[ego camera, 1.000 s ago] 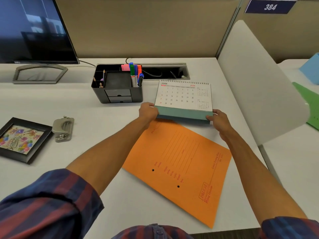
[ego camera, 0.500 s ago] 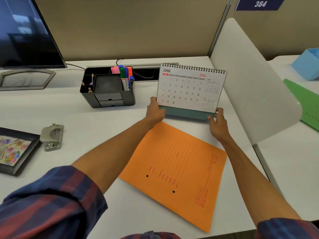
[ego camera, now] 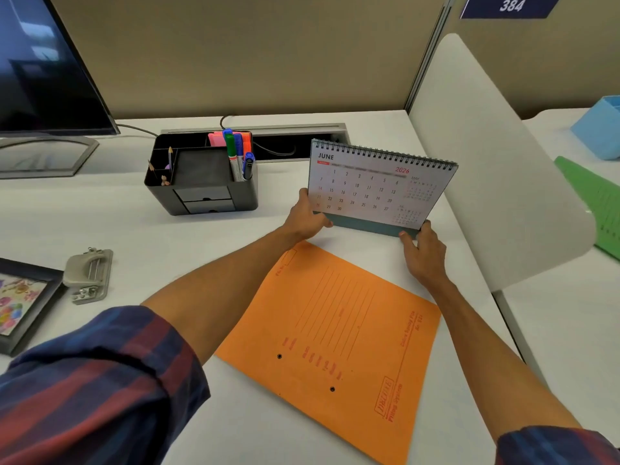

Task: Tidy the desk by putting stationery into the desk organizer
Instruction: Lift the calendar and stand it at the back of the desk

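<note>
Head view, desk (ego camera: 100, 213) inventory. Desk calendar (ego camera: 375, 189): standing tilted, spiral edge up, long axis running left to right, June page facing the person, near the desk's right edge beside the white divider (ego camera: 486, 169). Left hand (ego camera: 307, 219) and right hand (ego camera: 423, 253): each grip pinching a lower corner. Desk organizer (ego camera: 201, 182): sitting left of it, holding markers (ego camera: 238, 156). Orange folder (ego camera: 339, 340): lying flat toward the near edge. Bare surface lying between organizer and calendar.

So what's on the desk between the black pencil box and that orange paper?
Nothing but bare white desk, except where the left hand reaches across to hold the calendar; the head view shows it.
</note>
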Tool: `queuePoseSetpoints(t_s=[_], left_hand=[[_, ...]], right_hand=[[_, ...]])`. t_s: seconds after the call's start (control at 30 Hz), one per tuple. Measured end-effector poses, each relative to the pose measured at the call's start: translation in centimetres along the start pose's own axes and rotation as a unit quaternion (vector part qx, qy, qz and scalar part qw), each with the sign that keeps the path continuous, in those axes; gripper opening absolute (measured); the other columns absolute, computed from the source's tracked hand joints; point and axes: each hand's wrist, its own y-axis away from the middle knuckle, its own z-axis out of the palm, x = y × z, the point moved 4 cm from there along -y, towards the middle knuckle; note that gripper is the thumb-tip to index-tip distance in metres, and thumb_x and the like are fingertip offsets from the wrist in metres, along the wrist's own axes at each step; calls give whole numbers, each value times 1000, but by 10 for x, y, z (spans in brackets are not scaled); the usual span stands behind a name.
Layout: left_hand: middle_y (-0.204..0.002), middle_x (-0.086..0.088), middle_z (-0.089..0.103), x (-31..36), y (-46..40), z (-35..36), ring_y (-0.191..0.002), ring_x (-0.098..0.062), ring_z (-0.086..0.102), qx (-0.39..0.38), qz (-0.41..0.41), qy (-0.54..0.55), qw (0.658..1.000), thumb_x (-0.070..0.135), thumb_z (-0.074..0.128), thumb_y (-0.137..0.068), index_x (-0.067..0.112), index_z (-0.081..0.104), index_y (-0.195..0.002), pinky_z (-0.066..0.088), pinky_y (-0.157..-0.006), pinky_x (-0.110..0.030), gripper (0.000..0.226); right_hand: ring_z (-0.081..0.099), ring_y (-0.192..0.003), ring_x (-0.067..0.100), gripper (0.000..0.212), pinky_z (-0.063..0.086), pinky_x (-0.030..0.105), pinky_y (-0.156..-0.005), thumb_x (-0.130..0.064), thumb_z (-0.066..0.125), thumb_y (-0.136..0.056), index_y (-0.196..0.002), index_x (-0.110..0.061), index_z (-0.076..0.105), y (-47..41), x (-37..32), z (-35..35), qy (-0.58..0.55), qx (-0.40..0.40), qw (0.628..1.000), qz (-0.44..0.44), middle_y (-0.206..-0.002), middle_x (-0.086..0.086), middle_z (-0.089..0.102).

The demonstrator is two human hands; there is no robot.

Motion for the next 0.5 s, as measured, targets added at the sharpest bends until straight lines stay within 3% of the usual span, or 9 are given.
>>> queuePoseSetpoints(t_s=[0.33,0.5], left_hand=[[-124,-3,47,4,-36,4,-123,-25,45,-31,-12,0,999,-2,71,-76,14,26,-140,43,-104,-42,80],[-130,-4,46,14,-50,1,-124,-25,44,-40,-8,1,999,0,71,-77,18,25,-141,42,-104,-44,80]], right_hand=[[48,-122,31,50,33,49,-110,-32,46,-88,-133,-11,39,-31,2,1,-19,-15,999,37,-137,9,50],[45,-123,29,60,26,41,-108,-38,39,-80,-133,-10,39,-41,2,1,1,3,999,36,-135,8,49]])
